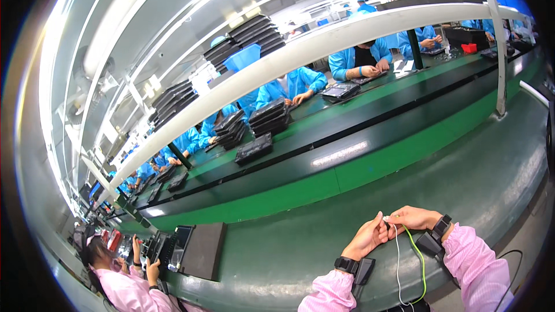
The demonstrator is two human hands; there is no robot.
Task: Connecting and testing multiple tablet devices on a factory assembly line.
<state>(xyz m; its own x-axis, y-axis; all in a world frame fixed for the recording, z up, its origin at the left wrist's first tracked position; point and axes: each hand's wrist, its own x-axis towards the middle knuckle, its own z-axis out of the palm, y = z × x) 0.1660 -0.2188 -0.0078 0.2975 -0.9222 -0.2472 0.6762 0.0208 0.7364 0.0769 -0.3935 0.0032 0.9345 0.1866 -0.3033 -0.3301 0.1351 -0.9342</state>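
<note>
At the near edge of the green workbench [277,242], both my hands meet, fingertips together. My left hand [364,239] is closed in a pinch on a small whitish cable end [386,219]. From the right, my right hand [415,218] pinches at the same spot, its fingers bent round the cables. A white cable [398,266] and a yellow-green cable [422,263] hang from between the fingers toward my lap. Fingers partly hide the cable end, so its exact kind cannot be made out. Black straps with dark boxes sit on both my wrists.
On the left a co-worker in pink [124,286] handles a black device beside a dark flat panel [203,251]. Beyond the bench runs a conveyor line [341,153] with stacked black trays [270,117] and people in blue. A white rail [324,52] and post [496,52] cross above.
</note>
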